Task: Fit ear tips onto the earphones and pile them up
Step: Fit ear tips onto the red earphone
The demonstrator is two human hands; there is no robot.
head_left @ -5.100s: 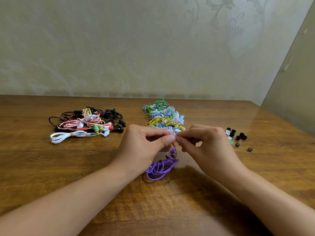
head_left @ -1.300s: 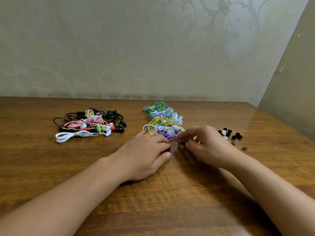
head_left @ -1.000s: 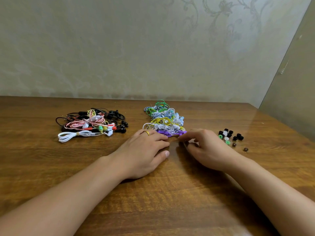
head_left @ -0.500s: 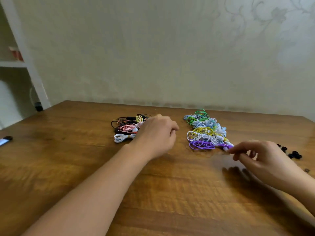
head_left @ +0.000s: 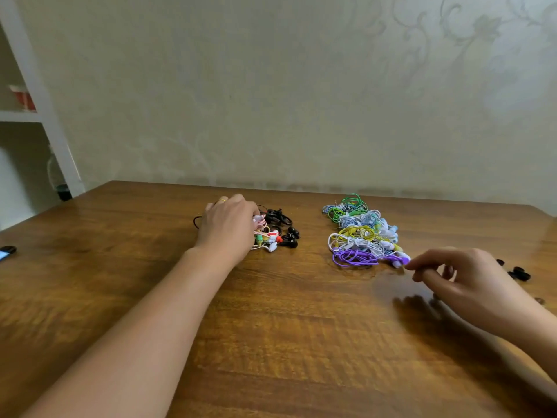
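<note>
Head view: left hand (head_left: 226, 229), fingers curled over the tangled unfitted pink, white and black earphones (head_left: 275, 229), grasp unclear, should lift one coil cleanly, while the loosely curled, empty right hand (head_left: 461, 280) hovers beside the purple coiled earphone (head_left: 355, 257).

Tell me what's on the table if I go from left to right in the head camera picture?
Small dark gadget → left hand on the tangled earphone heap → neat colourful earphone pile → right hand → loose black ear tips.

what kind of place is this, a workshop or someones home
Most likely a room in a home: a wooden table against a wall with floral-patterned wallpaper, and a white shelf unit at the left. No workshop tools in view.
</note>
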